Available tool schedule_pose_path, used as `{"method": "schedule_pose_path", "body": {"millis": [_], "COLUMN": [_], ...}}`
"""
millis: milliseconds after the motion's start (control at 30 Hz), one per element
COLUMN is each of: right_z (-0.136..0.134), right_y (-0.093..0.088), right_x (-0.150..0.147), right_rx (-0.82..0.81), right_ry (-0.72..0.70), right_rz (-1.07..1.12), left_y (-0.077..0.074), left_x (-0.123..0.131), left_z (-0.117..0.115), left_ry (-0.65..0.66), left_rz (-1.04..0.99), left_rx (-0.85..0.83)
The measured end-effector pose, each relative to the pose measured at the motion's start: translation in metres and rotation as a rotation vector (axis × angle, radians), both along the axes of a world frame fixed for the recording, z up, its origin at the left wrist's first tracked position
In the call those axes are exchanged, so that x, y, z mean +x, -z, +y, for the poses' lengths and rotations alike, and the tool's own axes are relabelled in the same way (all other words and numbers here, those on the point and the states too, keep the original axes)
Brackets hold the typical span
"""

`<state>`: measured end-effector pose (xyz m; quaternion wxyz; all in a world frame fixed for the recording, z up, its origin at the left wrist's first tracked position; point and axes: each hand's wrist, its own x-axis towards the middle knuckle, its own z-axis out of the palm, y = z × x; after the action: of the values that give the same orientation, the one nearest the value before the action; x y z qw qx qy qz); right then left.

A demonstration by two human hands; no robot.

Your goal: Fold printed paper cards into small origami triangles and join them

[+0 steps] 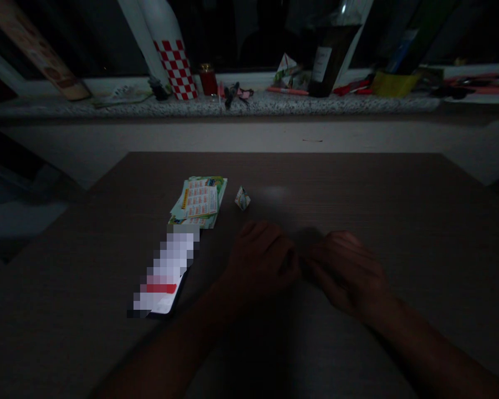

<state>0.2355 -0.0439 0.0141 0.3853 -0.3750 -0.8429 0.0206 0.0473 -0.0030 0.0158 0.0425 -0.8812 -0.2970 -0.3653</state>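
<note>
Both hands meet over the middle of the dark wooden table (382, 188). My left hand (264, 255) is closed, its fingers curled in. Close against it on the right, my right hand (345, 271) has its thumb and fingers pressed together. Whatever lies between the fingertips is lost in the dimness. Just beyond my left hand sits a small folded paper piece (242, 198) with pointed corners. To its left lies a loose stack of printed paper slips (199, 200), and nearer me a phone (166, 271) with a lit, blurred-out screen.
Behind the table runs a granite windowsill (249, 108). On it stand a red-and-white checkered bottle (177, 66), a small red jar (208, 80), a dark bottle with a white label (322, 64) and a yellow container (393, 84). A tall tube (45, 55) leans at the left.
</note>
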Motion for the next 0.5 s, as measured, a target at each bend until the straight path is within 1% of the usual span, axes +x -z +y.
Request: {"method": "schedule_pose_path", "body": {"millis": [167, 267, 333, 367, 433, 500], "right_z": [-0.001, -0.002, -0.001, 0.001, 0.006, 0.013], "right_y": [-0.005, -0.008, -0.008, -0.007, -0.003, 0.004], "right_x": [0.002, 0.008, 0.013, 0.015, 0.018, 0.019], "right_rx": [-0.035, -0.106, -0.188, -0.236, -0.341, -0.459], "right_ry": [0.029, 0.121, 0.202, 0.220, 0.209, 0.165], "right_rz": [0.065, 0.078, 0.073, 0.061, 0.039, 0.010], "left_y": [0.000, 0.002, 0.002, 0.002, 0.001, 0.000], "left_x": [-0.007, -0.014, -0.018, -0.019, -0.019, -0.017], "left_z": [0.006, 0.012, 0.014, 0.014, 0.012, 0.008], "left_ry": [-0.046, -0.100, -0.123, -0.130, -0.130, -0.104], "left_rz": [0.058, 0.104, 0.114, 0.106, 0.081, 0.074], "left_rx": [-0.065, -0.102, -0.126, -0.138, -0.164, -0.199]}}
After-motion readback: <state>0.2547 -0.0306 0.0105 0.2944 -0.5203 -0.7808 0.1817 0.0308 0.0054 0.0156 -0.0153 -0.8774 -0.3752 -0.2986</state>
